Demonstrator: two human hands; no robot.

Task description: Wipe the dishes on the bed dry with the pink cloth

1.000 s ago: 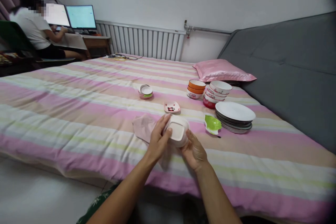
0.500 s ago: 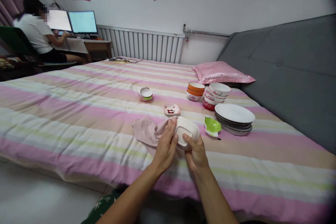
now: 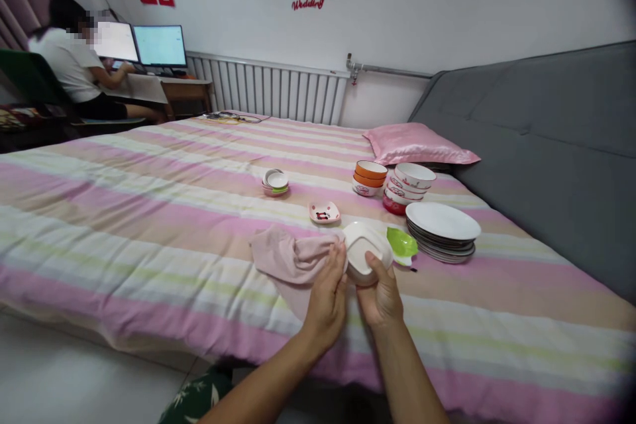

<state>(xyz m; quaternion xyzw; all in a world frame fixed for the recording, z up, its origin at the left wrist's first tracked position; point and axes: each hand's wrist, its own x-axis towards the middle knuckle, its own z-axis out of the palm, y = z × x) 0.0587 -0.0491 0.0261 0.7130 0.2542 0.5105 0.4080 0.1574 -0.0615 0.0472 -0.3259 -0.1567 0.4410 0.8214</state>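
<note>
In the head view, the right hand (image 3: 383, 295) is gripping a white, rounded-square dish (image 3: 358, 253), thumb across its base. The left hand (image 3: 326, 298) is laying nearly straight fingers against the white dish's left edge; whether it is grasping the crumpled pale-pink cloth (image 3: 291, 260) trailing left of the white dish, I cannot tell. Just right of the white dish, a green leaf-shaped dish (image 3: 403, 245) is resting on the striped bed (image 3: 163, 232).

Striped bed (image 3: 163, 225) carries pink pillow (image 3: 421, 144), cables (image 3: 233, 118), plate stack (image 3: 441, 233), orange-topped bowl stack (image 3: 369, 179), red-based bowl stack (image 3: 408, 188), green leaf-shaped dish (image 3: 401, 246), patterned dish (image 3: 324, 212), small-dish pile (image 3: 275, 182), and part of crumpled pink cloth (image 3: 288, 257).
</note>
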